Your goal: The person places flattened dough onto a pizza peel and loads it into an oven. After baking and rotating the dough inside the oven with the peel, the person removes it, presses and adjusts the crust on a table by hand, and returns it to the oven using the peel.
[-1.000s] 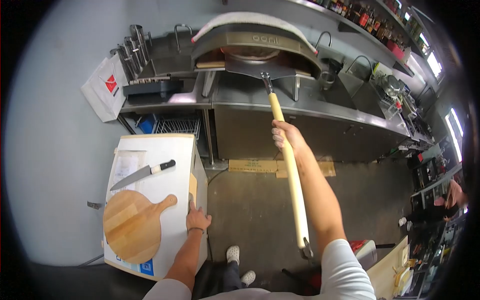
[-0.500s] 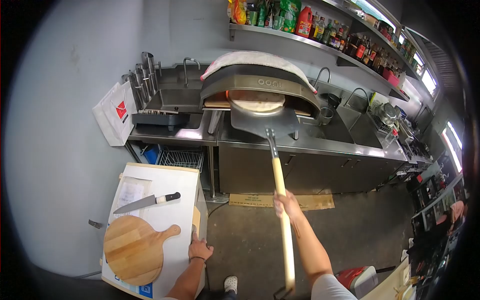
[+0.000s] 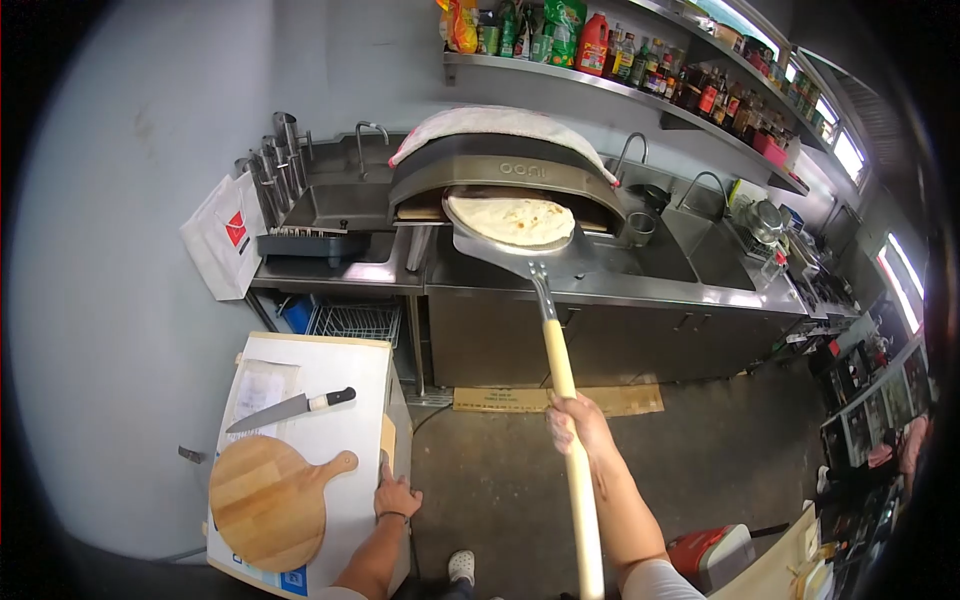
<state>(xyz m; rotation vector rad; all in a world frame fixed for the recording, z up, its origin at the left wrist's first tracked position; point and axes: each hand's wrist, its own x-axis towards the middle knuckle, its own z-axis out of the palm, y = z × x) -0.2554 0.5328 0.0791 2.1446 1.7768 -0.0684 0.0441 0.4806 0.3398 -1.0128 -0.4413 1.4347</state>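
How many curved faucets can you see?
3 faucets: one left of the oven, one just right of it, one further right. The oven could hide another.

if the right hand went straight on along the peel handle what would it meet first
Probably the oven, led by what it carries: the right hand grips the peel, with the flatbread at the oven's mouth. Depth there is unclear.
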